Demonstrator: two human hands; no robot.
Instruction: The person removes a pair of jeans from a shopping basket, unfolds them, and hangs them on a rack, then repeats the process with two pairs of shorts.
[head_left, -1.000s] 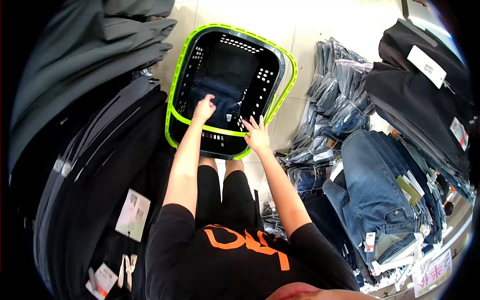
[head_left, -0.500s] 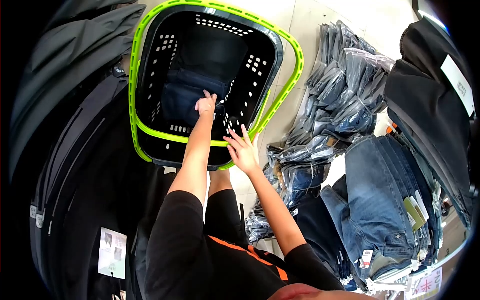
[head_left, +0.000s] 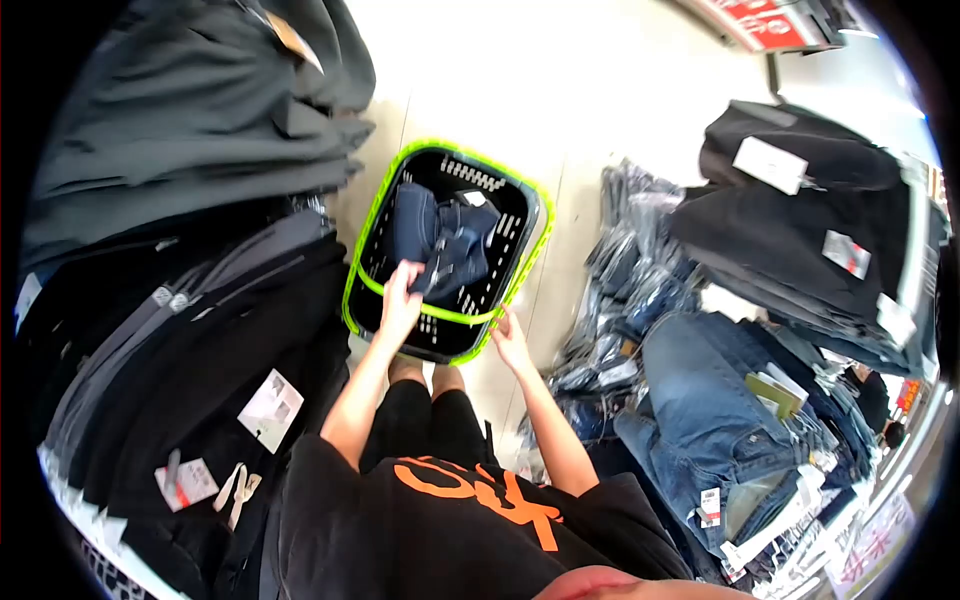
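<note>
A black shopping basket [head_left: 508, 262] with lime-green trim stands in front of my legs, its lime-green handle [head_left: 450, 315] lying across the near side. Dark blue jeans [head_left: 462, 245] lie bunched inside, next to a rolled or folded dark blue part [head_left: 413, 225] at the left. My left hand [head_left: 402, 300] reaches over the handle, its fingers closed on the near edge of the jeans. At the basket's near right corner, my right hand [head_left: 510, 338] has its fingers curled at the green rim and handle end. Part of its grip is hidden.
Dark trousers [head_left: 190, 150] hang on racks to my left. Plastic-wrapped garments [head_left: 635, 270] are piled on the floor to the right. Blue jeans [head_left: 710, 390] and black trousers [head_left: 790, 215] hang beyond them. A red sign [head_left: 770, 25] stands at the upper right.
The basket now appears smaller and lower, with more floor and racks in view. The jeans have gone from lying flat to bunched up. My right hand's spread fingers have curled at the rim.
</note>
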